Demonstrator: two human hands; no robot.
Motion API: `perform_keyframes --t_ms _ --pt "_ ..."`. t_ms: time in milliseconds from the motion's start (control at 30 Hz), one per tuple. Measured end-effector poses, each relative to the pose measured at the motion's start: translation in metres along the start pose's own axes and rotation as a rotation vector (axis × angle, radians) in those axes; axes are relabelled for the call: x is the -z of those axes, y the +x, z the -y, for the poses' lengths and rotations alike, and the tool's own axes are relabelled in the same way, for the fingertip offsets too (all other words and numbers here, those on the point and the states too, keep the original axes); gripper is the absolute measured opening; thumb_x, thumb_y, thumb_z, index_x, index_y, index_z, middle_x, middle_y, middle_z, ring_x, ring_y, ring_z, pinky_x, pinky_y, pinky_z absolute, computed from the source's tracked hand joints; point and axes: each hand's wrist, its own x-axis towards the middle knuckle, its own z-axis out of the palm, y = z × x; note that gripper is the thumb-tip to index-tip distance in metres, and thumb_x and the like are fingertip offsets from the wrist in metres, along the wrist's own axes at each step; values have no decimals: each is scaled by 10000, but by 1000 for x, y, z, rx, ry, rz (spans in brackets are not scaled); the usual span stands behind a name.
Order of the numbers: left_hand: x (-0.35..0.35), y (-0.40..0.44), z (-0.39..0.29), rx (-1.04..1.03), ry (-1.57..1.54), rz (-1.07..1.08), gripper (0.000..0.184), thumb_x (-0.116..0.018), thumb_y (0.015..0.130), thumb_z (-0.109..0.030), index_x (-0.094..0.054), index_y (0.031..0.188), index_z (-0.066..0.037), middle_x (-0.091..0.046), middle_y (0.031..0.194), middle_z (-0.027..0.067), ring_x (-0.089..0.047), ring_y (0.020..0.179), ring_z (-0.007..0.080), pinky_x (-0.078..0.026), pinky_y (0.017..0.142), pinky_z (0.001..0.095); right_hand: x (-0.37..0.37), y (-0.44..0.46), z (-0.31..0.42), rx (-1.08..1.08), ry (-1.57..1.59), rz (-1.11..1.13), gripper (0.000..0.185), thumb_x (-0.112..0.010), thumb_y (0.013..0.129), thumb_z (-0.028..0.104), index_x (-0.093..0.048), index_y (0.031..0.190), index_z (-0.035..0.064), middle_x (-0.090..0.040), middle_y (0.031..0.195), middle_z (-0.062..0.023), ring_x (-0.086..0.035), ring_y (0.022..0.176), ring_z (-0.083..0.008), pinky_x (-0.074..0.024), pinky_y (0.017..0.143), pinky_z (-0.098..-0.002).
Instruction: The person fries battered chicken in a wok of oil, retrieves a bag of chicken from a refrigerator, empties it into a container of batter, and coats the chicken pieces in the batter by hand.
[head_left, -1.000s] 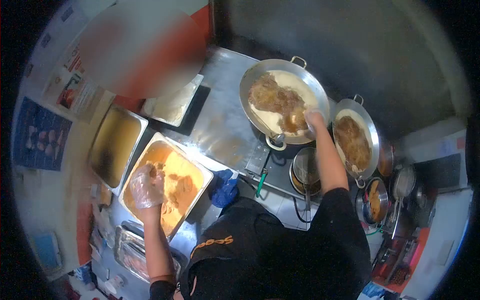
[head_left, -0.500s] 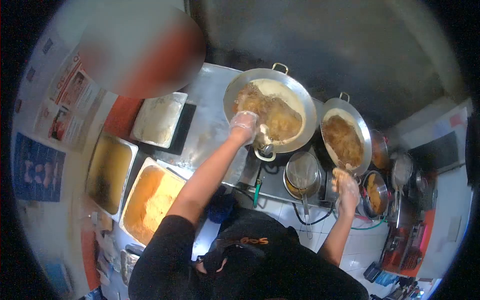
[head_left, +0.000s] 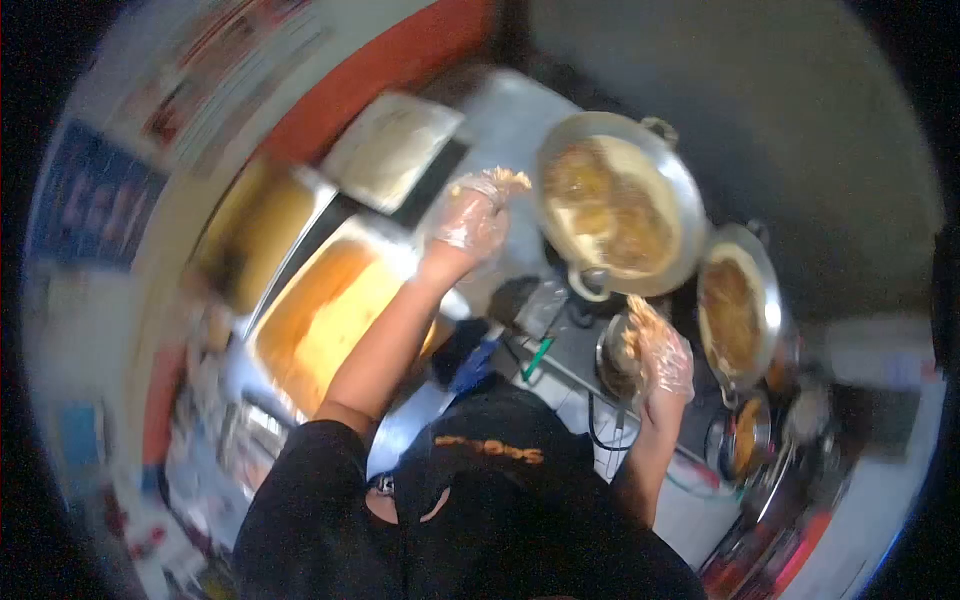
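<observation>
1. While a dark wall [head_left: 780,110] backs it, steel bench [head_left: 520,100] shows beyond left hand [head_left: 470,222]; tiled floor [head_left: 572,395] nearer.
2. Large pan [head_left: 683,200]: frothing food [head_left: 625,215] inside. Flour tray [head_left: 390,243] to its left, apart.
3. Since earlier frame: left hand gone from pan to between pan and tray; right hand [head_left: 664,365] shifted from smaller pan [head_left: 769,310] toward large.
4. Crumbly coating [head_left: 643,322] at both hands' fingers; blurred, cannot tell whether spread or pinching.

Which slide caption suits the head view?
Left hand and right hand, in clear plastic gloves, show golden crumbly coating near round silvery metal pans.
</observation>
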Motion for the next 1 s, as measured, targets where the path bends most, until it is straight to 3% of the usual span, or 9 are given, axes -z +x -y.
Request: perform_keyframes --t_ms 167,233,367,433,467,533,733,833,1000 --pt "160 -153 38 546 333 -95 336 -494 792 -129 -648 1090 -129 -622 1129 149 -570 1052 352 -441 930 455 -151 -7 12 300 -44 833 282 -628 861 79 -629 1124 -21 -665 1116 -146 -642 983 -244 -482 905 -334" --pt "194 -217 52 670 414 -147 348 -534 761 -166 -674 1074 -105 -651 1073 171 -596 1030 349 -454 928 422 -207 -13 5 994 -286 1003 269 -574 891 164 -654 1098 11 -670 1083 -165 -644 967 -302 -483 901 -386" --pt "185 -302 69 888 488 229 289 -540 808 -207 -679 1045 -119 -654 1002 194 -620 942 367 -482 853 445 -340 -37 -60 659 -730 1250 278 -507 876 202 -692 1012 46 -682 986 -168 -652 933 -329 -496 842 -451" --pt "155 -320 81 915 453 449 285 -544 809 -237 -695 1010 -102 -655 1002 207 -626 946 365 -488 848 445 -403 -36 -107 882 -990 1203 242 -542 842 174 -703 968 45 -684 988 -170 -656 938 -336 -516 835 -425" --pt "139 -321 87 927 449 543 288 -546 811 -254 -703 986 -87 -654 1015 213 -628 957 363 -490 852 446 -424 -40 -105 775 -1083 1212 263 -539 835 186 -700 977 35 -674 1015 -183 -650 957 -334 -516 842 -416" --pt "126 -302 73 1112 385 511 324 -543 815 -284 -702 971 -49 -654 1046 212 -628 996 356 -488 869 444 -453 -54 -104 544 -1259 1213 308 -532 821 208 -695 995 13 -653 1068 -210 -639 994 -332 -515 856 -400" --pt "95 -286 85 1306 387 402 366 -558 804 -308 -702 1001 -34 -649 1094 204 -623 1037 345 -475 904 432 -460 -63 -126 650 -1184 1080 261 -578 780 199 -712 913 19 -655 1054 -214 -640 993 -338 -526 831 -430" --pt "92 -283 82 1240 312 393 378 -568 795 -306 -700 1026 -38 -646 1104 205 -623 1043 338 -473 910 424 -442 -46 -102 508 -1173 1104 267 -570 786 196 -707 925 13 -651 1040 -230 -639 977 -349 -516 831 -425" --pt "78 -284 100 1121 241 419 348 -582 781 -294 -712 983 -41 -660 1061 204 -632 1019 336 -485 890 414 -416 -24 -103 844 -1149 1132 273 -546 781 193 -696 915 8 -654 982 -241 -635 935 -373 -499 843 -436"
